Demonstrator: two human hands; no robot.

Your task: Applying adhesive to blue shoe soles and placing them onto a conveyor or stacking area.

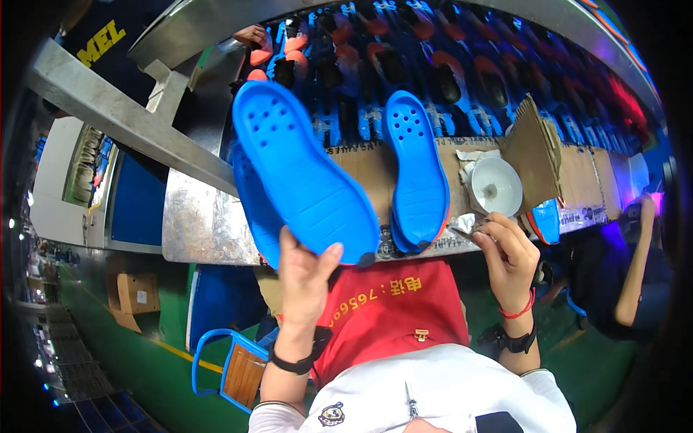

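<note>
Closest to me is my left hand [307,270], raised off the bench and clenched on the heel end of a blue shoe sole [303,169], thumb on one side and fingers on the other. I see the sole's long axis running on a slant, heel at lower right in my grip, toe up and to the left, the ribbed underside facing me with small holes near the toe. A second blue sole [253,206] sits just behind it, mostly hidden. To the right my right hand [509,256] is curled at the edge of the cardboard-covered bench [585,180]; I cannot tell what it pinches, if anything. Between my hands another blue sole [415,173] lies flat on the cardboard, toe pointing away from me. A white bowl [494,186] stands just beyond my right hand, and a rack of dark and orange shoe lasts [433,65] fills the back.
</note>
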